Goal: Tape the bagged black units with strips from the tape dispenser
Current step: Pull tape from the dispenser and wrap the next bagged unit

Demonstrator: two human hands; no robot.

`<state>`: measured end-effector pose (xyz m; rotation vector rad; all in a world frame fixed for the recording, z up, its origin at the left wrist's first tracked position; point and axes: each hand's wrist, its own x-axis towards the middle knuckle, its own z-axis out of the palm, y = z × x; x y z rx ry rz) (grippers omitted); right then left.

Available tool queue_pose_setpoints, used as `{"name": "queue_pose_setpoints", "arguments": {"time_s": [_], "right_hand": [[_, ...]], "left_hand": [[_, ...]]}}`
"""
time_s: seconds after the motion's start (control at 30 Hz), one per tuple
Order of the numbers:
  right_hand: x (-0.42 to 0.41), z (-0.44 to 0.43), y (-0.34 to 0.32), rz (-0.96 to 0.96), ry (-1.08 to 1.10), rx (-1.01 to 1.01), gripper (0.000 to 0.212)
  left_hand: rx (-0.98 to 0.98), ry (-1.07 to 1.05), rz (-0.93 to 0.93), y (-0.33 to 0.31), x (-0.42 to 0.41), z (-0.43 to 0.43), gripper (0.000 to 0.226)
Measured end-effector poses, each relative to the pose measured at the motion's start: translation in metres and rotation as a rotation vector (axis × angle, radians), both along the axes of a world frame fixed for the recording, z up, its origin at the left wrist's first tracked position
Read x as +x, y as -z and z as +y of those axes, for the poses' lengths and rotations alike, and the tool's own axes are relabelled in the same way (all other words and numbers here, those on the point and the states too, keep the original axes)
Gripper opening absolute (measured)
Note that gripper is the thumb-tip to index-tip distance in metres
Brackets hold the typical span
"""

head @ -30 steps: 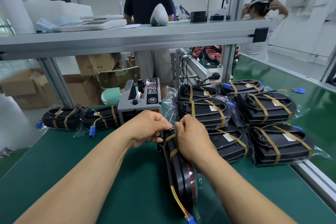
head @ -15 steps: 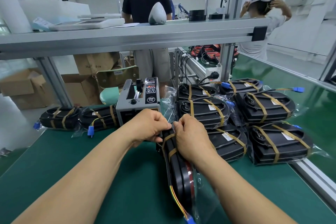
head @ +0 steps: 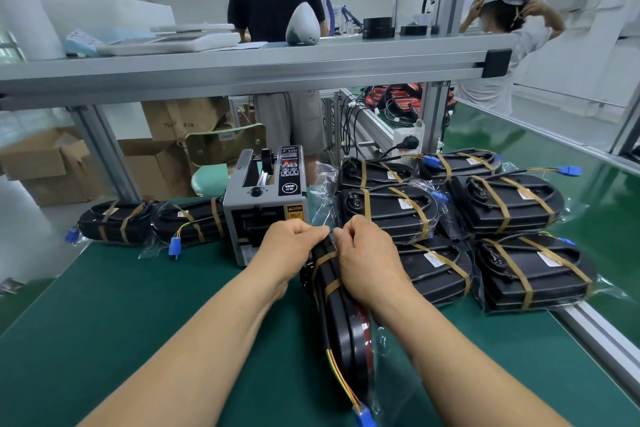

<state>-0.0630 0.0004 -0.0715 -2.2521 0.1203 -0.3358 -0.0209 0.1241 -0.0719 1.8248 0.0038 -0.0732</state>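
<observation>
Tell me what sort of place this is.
Probably a factory packing line: a green-matted bench with aluminium framing, an electric tape dispenser, and many identical bagged black units strapped with tape. The left hand and right hand grip one more unit.

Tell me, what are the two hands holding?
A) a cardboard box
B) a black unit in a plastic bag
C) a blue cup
B: the left hand and the right hand both pinch the top of a bagged black unit that stands on edge on the green table.
</observation>
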Motion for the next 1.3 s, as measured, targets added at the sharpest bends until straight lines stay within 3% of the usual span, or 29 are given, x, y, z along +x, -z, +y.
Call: {"name": "queue_pose_setpoints", "arguments": {"time_s": [0.17,0.47,0.6,0.73,0.97,1.1,1.17,1.3], "right_hand": [[-0.001,-0.001,0.000,-0.007,-0.012,0.039,0.032],[0.000,0.000,0.002,0.066,0.010,0.015,0.038],[-0.003,0.002,-0.007,0.256,-0.087,-0.020,0.066],[-0.012,0.001,-0.021,0.338,-0.263,0.120,0.059],[-0.037,-0.002,-0.034,0.129,-0.487,0.249,0.037],[-0.050,0.002,-0.038,-0.135,-0.494,0.369,0.010],[-0.058,0.006,-0.032,-0.253,-0.410,0.392,0.024],[-0.078,0.016,-0.004,-0.378,-0.240,0.440,0.046]], "left_hand": [[0.050,0.101,0.066,-0.003,-0.005,0.008,0.022],[-0.092,0.142,0.199,-0.012,-0.016,0.016,0.019],[-0.133,0.102,0.122,-0.011,-0.029,0.016,0.016],[-0.226,0.057,-0.053,-0.009,-0.049,0.019,0.024],[-0.261,0.126,-0.196,-0.017,-0.084,0.030,0.043],[-0.498,0.130,-0.191,-0.026,-0.081,0.037,0.038],[-0.588,-0.047,-0.100,-0.026,-0.066,0.044,0.030],[-0.554,-0.432,0.158,-0.006,-0.027,0.060,0.004]]}}
